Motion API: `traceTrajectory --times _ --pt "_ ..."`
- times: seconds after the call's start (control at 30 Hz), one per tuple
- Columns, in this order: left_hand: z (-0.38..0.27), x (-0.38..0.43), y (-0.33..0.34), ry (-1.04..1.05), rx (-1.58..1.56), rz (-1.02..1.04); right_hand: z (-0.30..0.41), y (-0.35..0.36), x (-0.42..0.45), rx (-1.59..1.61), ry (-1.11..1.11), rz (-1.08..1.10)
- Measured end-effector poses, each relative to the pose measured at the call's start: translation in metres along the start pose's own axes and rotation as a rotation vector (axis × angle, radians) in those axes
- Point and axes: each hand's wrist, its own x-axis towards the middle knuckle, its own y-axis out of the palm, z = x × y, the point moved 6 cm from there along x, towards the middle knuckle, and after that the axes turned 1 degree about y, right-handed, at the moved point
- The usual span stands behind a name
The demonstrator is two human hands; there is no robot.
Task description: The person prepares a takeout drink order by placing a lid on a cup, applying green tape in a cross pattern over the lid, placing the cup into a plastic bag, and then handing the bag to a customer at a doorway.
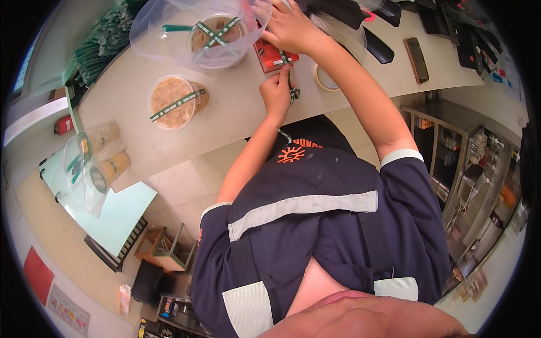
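Note:
My left hand point(277, 93) pinches a strip of green printed tape point(291, 84) at the near end of a red tape dispenser point(270, 61). The strip's tail hangs past the table edge. My right hand point(291, 29) is over the dispenser's far part, its fingertips by a clear plastic bag point(148, 25); whether it grips anything is unclear. Inside the bag stands a lidded iced drink point(217, 36) with green tape crossed over its lid and a green straw beside it. Left of my left hand, another iced drink cup point(173, 101) has one green tape strip across its lid.
A tape roll point(325, 78), black scoop-like items point(378, 46) and a phone point(416, 59) lie to the right. Wrapped green straws point(101, 50) are heaped at the far left. Bagged drinks point(103, 169) stand beyond the table's left end. Steel shelving point(460, 122) is at the right.

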Motion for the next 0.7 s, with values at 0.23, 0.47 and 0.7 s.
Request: traceTrajectory --times 0.23,0.47,0.7 --pt "0.002 0.000 0.003 -0.061 -0.070 0.084 -0.015 0.031 -0.012 -0.035 0.042 0.228" --pt "0.017 0.007 0.005 -0.006 -0.051 0.060 -0.013 0.041 -0.018 -0.126 -0.036 0.122" --pt "0.028 -0.015 0.005 -0.074 0.204 0.121 -0.010 0.043 -0.020 -0.276 -0.078 0.182"
